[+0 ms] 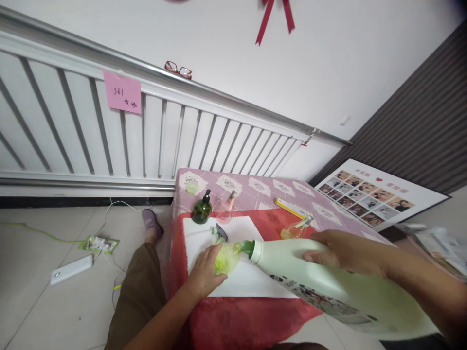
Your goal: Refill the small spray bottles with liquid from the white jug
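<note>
My right hand (346, 253) grips a large pale-green jug (292, 265) and holds it tipped on its side, its green spout against the mouth of a small yellow-green bottle (226, 257). My left hand (204, 274) is wrapped round that small bottle, steadying it on a white cloth (241, 282). A grey spray head (219, 233) lies on the cloth just behind the bottle.
A dark green pump bottle (202, 210), a clear pinkish bottle (225, 209), an orange spray bottle (295, 229) and a yellow strip (291, 208) lie on the small table (255, 187). A white radiator (109, 131), a photo board (368, 197) and a power bank (71, 269) surround it.
</note>
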Available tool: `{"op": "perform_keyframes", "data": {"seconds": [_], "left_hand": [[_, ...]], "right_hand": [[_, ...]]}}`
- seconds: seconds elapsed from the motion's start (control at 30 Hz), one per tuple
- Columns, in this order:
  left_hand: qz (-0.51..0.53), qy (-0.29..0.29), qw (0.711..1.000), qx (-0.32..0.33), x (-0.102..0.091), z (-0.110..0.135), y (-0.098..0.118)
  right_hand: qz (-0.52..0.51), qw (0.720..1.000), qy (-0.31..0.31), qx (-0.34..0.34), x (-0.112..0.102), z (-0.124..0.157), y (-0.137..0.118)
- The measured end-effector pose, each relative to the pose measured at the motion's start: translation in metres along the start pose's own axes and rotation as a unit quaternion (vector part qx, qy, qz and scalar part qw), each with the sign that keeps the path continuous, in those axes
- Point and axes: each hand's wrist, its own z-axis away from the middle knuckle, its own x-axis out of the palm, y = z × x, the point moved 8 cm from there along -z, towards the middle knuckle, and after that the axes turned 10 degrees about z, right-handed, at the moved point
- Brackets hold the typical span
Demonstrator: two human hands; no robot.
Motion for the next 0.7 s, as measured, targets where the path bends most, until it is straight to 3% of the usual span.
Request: {"op": "perform_keyframes", "data": {"seconds": [0.7], "left_hand": [[-0.001,-0.001,1.0,0.0,0.0,-0.0003,-0.0006]], "right_hand": [[0.007,1.0,0.001,-0.014,-0.0027,0.0024,-0.0053]]}}
